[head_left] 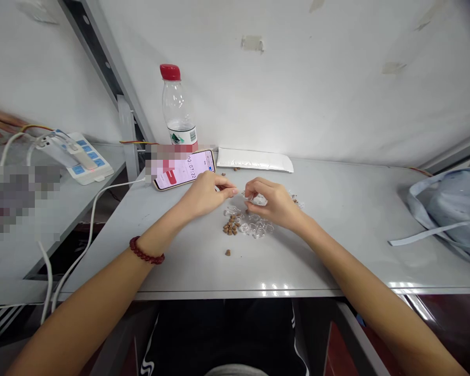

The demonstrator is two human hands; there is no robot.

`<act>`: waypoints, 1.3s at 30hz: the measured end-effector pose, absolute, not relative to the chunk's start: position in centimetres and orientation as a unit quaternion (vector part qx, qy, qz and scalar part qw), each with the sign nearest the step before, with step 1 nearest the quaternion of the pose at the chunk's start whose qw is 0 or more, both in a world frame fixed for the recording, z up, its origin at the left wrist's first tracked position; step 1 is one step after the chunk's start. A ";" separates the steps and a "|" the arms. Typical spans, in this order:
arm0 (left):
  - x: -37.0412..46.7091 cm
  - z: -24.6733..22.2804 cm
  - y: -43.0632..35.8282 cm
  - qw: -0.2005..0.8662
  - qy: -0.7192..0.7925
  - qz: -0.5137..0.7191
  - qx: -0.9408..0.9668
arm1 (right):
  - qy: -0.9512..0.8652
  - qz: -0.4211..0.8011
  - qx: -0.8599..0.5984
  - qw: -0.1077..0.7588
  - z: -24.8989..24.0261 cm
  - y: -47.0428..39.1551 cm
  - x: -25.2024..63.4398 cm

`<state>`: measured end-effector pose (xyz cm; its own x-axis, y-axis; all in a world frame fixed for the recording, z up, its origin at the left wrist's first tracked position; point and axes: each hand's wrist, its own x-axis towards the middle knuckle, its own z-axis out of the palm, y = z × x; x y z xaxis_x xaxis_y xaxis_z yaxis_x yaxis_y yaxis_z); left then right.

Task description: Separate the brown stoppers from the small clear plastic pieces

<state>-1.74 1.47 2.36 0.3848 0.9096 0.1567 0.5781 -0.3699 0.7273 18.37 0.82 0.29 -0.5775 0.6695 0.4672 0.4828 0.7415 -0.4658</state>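
Observation:
My left hand (pixel 211 193) is over the middle of the table, thumb and fingertips pinched together; what they hold, if anything, is too small to make out. Facing it, my right hand (pixel 272 201) curls its fingers around a small clear plastic piece (pixel 259 200). Below the right hand lies a loose heap of similar clear plastic pieces (pixel 256 227). Against the heap's left side sits a cluster of small brown lumps (pixel 231 225). One single brown lump (pixel 227 253) lies apart, nearer the front edge.
Behind my left hand lies a lit phone (pixel 182 169), with a red-capped bottle (pixel 178 107) behind it. A white packet (pixel 254 160) rests along the wall. At right is a pale blue bag (pixel 454 203). A power strip (pixel 88 159) with cables and another person's hand (pixel 2 121) are at left.

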 end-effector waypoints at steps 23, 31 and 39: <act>-3.2 2.3 1.8 0.330 0.477 0.075 0.811 | -0.854 0.185 -0.435 0.216 1.9 2.1 20.9; -2.6 1.4 1.8 0.297 0.470 0.099 0.825 | -0.860 0.167 -0.439 0.200 1.5 3.1 21.9; -2.5 1.3 1.9 0.304 0.473 0.107 0.820 | -0.882 0.138 -0.415 0.175 0.0 2.7 20.6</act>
<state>-2.45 1.86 1.28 0.5293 0.8411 -0.1111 0.7106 -0.3680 0.5997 20.64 2.67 0.03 -0.5938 0.7807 0.1945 0.6837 0.6171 -0.3896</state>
